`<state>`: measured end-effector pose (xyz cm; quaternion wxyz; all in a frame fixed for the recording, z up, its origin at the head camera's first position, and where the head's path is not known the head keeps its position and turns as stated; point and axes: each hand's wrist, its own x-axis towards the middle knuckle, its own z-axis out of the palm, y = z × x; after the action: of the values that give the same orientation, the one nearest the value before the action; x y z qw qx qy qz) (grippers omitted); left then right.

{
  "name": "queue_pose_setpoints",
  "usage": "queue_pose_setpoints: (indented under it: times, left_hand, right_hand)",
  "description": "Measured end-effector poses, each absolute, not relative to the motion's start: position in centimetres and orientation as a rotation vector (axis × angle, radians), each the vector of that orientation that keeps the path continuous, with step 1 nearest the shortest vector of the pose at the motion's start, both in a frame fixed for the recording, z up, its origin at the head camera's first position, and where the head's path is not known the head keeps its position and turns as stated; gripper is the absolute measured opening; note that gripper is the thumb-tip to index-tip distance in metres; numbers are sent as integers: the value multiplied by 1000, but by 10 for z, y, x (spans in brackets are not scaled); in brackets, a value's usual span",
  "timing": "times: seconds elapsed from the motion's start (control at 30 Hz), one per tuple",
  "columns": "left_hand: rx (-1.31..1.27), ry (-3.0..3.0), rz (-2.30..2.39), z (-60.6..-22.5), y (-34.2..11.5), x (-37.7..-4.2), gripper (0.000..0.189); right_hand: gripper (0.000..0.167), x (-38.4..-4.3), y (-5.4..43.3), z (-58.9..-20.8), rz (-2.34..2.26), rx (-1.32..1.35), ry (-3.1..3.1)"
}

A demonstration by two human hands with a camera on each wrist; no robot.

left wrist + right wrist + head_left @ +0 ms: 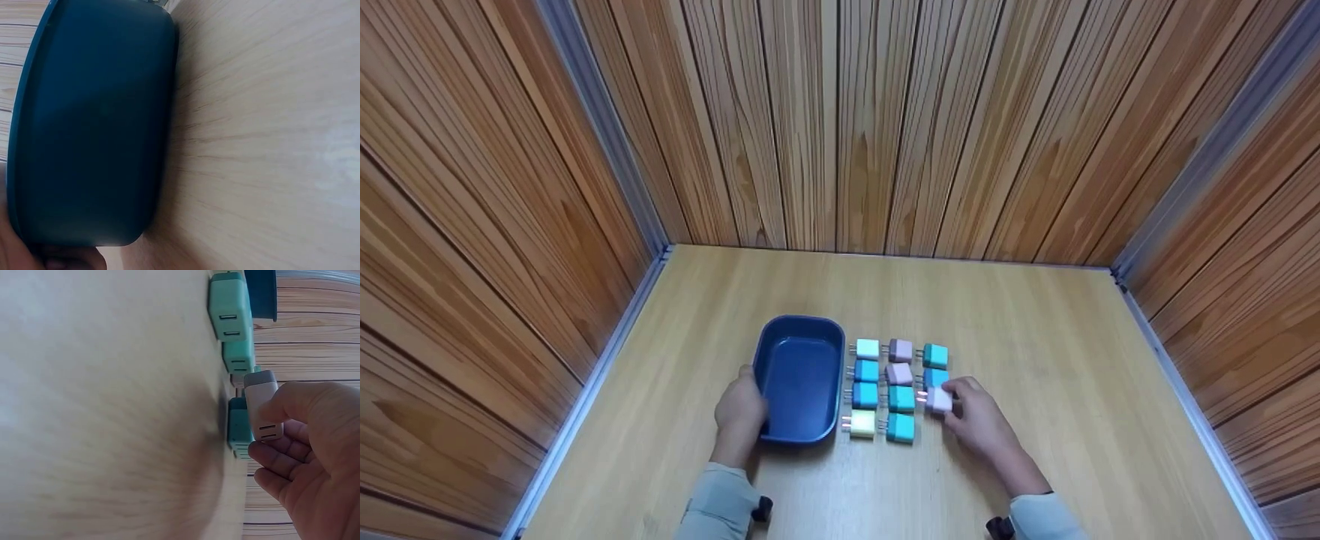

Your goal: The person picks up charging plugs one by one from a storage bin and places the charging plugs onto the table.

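Observation:
A dark blue rectangular tray (802,442) stands left of the chargers; nothing lies in it. My left hand (741,409) grips its left side, and in the left wrist view its fingers (79,257) show at the tray's lower end. Between thumb and fingers, my right hand (981,420) pinches a pale pink USB charger (260,399), prongs pointing left, two port slots facing the palm. That charger is raised beside a blue charger (936,377) in the right column. In the right wrist view, teal chargers (228,306) lie close to it.
Several more plug chargers lie in columns right of the tray: a yellow one (862,424), a teal one (900,428), a purple one (901,350) and others. Wood-patterned walls (877,127) enclose the wooden table (1072,375) at the back and both sides.

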<state>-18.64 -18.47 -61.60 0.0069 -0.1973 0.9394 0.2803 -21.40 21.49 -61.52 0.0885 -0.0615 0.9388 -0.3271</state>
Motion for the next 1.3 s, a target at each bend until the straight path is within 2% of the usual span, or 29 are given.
queue_pose_setpoints:
  times: [0.17, 1.3]
  left_hand:
    - [-608, 2938, 890, -618, -185, -186, 40]
    - [-611, 2875, 884, -615, -186, -188, 48]
  right_hand:
    - [47, -213, 217, -620, -961, -182, 2789]
    - [48, -212, 214, -630, -907, -203, 2803]
